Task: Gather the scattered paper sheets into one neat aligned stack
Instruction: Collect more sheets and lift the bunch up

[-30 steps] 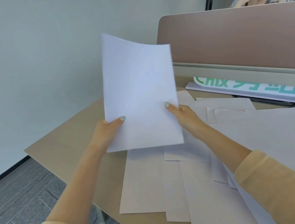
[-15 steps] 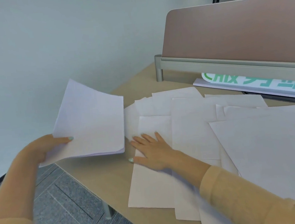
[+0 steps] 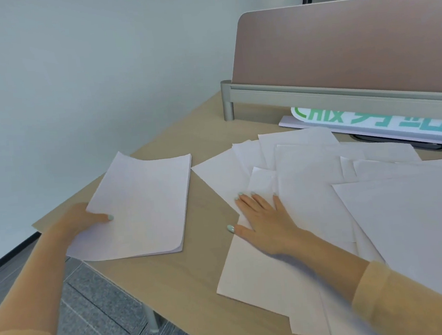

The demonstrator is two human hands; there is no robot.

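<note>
1. Pictured from the head view: two bare hands at work over a pale wood tabletop [image 3: 187,285], sleeves pushed up the forearms.
2. Left hand [image 3: 82,223] gripped one gathered stack [image 3: 140,209] of white sheets at its near left edge, thumb on top, fingers hidden beneath; grip closed on the stack.
3. Stack sat at the tabletop's left corner, its near left portion overhanging the edge above grey floor [image 3: 93,306]; long axis ran from the near side toward the far wall, leaning slightly right; edges nearly flush, near right corner showing several layers.
4. Exact sheet count in the stack could not be told.
5. Right hand [image 3: 266,223] lay flat, palm down, fingers spread, on the scattered sheets [image 3: 309,186]; grip open, pinching nothing.
6. Scattered sheets, roughly ten by visible corners and edges, overlapped in a fan across the tabletop's right half, well apart from the stack; long axes pointed in several directions, none aligned.
7. One large sheet [image 3: 417,230] covered the near right area, lying over the others.
8. Seen behind: one brown divider panel [image 3: 350,43] on a grey rail, and one white sign [image 3: 371,124] with green lettering lying beneath it.
</note>
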